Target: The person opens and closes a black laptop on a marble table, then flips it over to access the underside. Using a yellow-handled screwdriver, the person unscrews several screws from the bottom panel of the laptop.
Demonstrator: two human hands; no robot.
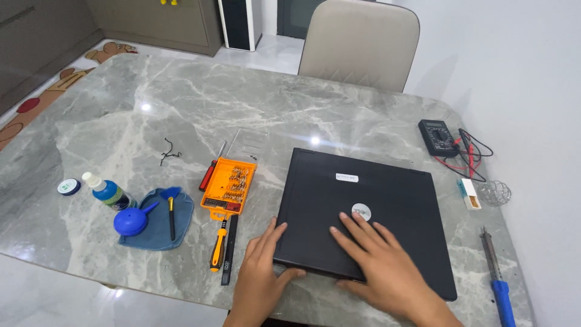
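The closed black laptop lies flat on the grey marble worktop, near you and right of the middle, its near edge close to the worktop's near rim. Your left hand has its grip on the near left corner: thumb curled against the front edge, fingers spread along the left side, lightly closed on it rather than clamped. Your right hand lies open and flat on the lid, fingers spread toward the round silver sticker, holding nothing.

Just left of the laptop sit the orange screwdriver bit case, an orange-handled screwdriver and a black flat tool. Farther left are a blue cloth with a blue air blower on it and a small bottle. On the far right lies a multimeter with its leads; near right, a blue-handled soldering iron.

As I judge it, the risk is at the near edge: a pull from that corner grip could slide the laptop past the rim on the smooth stone. A shove leftward could knock the open bit case and scatter its bits.
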